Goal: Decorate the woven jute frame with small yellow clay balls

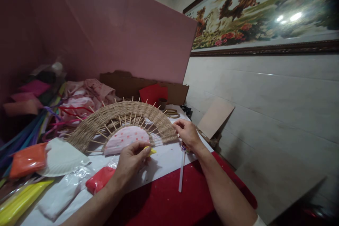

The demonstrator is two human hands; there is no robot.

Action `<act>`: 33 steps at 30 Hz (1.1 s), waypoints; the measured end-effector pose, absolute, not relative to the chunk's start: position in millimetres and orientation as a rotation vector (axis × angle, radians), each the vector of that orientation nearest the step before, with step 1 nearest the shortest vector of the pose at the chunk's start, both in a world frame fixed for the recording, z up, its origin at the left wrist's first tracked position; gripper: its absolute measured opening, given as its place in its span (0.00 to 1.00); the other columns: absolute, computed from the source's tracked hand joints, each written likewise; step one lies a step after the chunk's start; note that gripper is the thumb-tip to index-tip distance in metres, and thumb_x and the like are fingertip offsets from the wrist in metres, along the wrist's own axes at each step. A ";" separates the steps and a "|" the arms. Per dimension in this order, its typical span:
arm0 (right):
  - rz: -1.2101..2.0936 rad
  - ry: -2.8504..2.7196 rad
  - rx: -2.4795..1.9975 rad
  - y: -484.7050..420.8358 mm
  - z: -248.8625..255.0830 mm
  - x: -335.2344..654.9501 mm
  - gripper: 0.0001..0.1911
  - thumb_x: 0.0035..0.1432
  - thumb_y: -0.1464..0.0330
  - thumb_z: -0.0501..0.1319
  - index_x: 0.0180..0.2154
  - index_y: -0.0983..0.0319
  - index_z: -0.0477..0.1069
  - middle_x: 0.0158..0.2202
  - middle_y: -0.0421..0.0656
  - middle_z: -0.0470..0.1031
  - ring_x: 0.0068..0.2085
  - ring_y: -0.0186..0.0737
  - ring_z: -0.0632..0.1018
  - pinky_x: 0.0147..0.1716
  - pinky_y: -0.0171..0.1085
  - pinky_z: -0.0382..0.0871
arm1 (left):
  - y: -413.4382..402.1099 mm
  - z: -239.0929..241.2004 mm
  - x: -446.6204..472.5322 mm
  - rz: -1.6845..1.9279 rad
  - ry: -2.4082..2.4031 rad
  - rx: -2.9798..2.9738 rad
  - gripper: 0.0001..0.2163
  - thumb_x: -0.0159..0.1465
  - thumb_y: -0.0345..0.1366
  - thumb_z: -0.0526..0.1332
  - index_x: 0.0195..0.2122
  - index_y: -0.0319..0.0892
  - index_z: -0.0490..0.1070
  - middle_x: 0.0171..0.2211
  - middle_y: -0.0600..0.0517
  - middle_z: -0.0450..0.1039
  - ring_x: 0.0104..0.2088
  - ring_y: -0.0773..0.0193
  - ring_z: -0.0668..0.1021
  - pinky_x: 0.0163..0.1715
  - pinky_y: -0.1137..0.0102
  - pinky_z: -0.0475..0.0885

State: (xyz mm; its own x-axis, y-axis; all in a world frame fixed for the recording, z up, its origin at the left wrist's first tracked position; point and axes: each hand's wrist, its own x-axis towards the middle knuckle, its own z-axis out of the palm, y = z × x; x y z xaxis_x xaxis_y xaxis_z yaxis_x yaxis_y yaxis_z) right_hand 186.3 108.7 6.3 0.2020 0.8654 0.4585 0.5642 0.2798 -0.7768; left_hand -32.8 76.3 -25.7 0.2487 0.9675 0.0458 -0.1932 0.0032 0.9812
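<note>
Through my remote feed I have both hands over the white paper [169, 164] on the red tablecloth [156, 201]. My left hand [134, 159] is pinching a small yellow piece [150, 152] between thumb and forefinger, its other fingers curled in; it hangs just in front of the dotted fabric half-disc [127, 139].

My right hand [186, 133] is at the right end of the woven half-round fan [132, 107], fingers bent and drawn close together. I cannot tell from here whether the fingertips grip the weave or merely sit against it.

The fan arches behind the left hand, thin wooden spokes [107, 129] running across the gap between its woven band and the dotted half-disc and poking out past the outer rim.

A translucent stick [181, 174] lies below my right hand, reaching onto the red cloth. Left of my left wrist I have a red packet [99, 180], with a white fluted paper plate [63, 159] beyond it. Scissors [172, 114] lie behind the fan's right side, near a small brown cup [162, 104].
</note>
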 end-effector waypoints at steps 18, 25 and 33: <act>0.046 -1.793 -1.686 102.6 4.7 184.9 0.05 0.44 0.74 0.64 0.26 0.59 0.74 0.30 0.40 0.74 0.31 0.36 0.72 0.31 0.33 0.61 | 75.3 -23.5 -34.2 1.151 0.857 1.243 0.15 0.53 0.43 0.64 0.37 0.39 0.74 0.20 0.53 0.71 0.20 0.70 0.71 0.22 0.75 0.66; 0.021 -1.824 -1.724 102.9 2.8 181.5 0.05 0.45 0.74 0.63 0.26 0.58 0.74 0.29 0.40 0.75 0.31 0.36 0.73 0.30 0.33 0.61 | 76.3 -23.0 -33.0 1.167 0.854 1.258 0.14 0.53 0.42 0.63 0.36 0.38 0.73 0.19 0.54 0.70 0.19 0.70 0.70 0.22 0.74 0.65; -0.023 -1.848 -1.742 101.8 0.2 178.5 0.06 0.46 0.74 0.62 0.27 0.58 0.74 0.31 0.40 0.74 0.33 0.37 0.73 0.32 0.33 0.61 | 75.2 -21.4 -33.1 1.159 0.872 1.261 0.14 0.53 0.42 0.63 0.35 0.37 0.73 0.19 0.54 0.70 0.19 0.70 0.70 0.21 0.74 0.64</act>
State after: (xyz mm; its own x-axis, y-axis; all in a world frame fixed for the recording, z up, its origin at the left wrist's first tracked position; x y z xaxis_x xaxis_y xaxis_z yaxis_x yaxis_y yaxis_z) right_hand 178.5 101.8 0.2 0.0342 0.9052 0.4235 0.9155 0.1416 -0.3766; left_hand -33.1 75.2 -21.4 0.2342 0.9664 0.1060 -0.1657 -0.0677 0.9839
